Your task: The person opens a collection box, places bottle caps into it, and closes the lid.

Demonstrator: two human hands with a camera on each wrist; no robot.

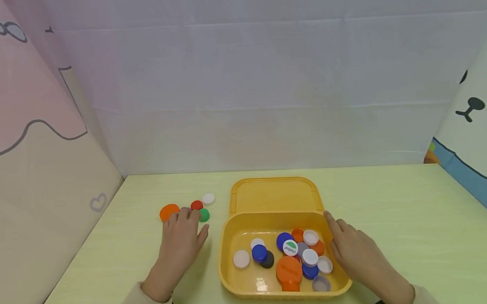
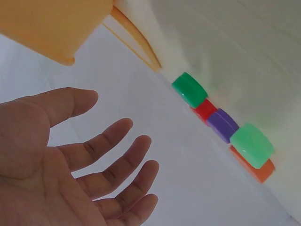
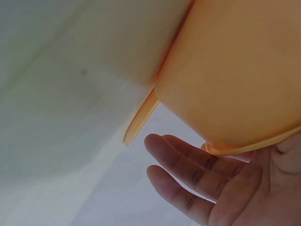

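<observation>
My left hand (image 1: pixel 181 239) hovers over the table beside a small group of bottle caps, its fingers loosely spread and holding nothing. Around its fingertips lie an orange cap (image 1: pixel 169 212), a red cap (image 1: pixel 197 205), a green cap (image 1: pixel 204 215) and a white cap (image 1: pixel 208 199). The left wrist view also shows a purple cap (image 2: pixel 222 125) and a light green cap (image 2: pixel 252 145). At the right rim of a yellow plastic box (image 1: pixel 231 284), my right hand (image 1: pixel 358 247) rests with extended fingers, touching the edge. Several mixed caps lie inside, including a large orange one (image 1: pixel 289 270).
The box's yellow lid (image 1: pixel 276 195) lies folded back behind it on the pale green table (image 1: pixel 406 235). A whitish cloth backdrop (image 1: pixel 272 74) rises behind the table, with printed cartoon panels at left and right.
</observation>
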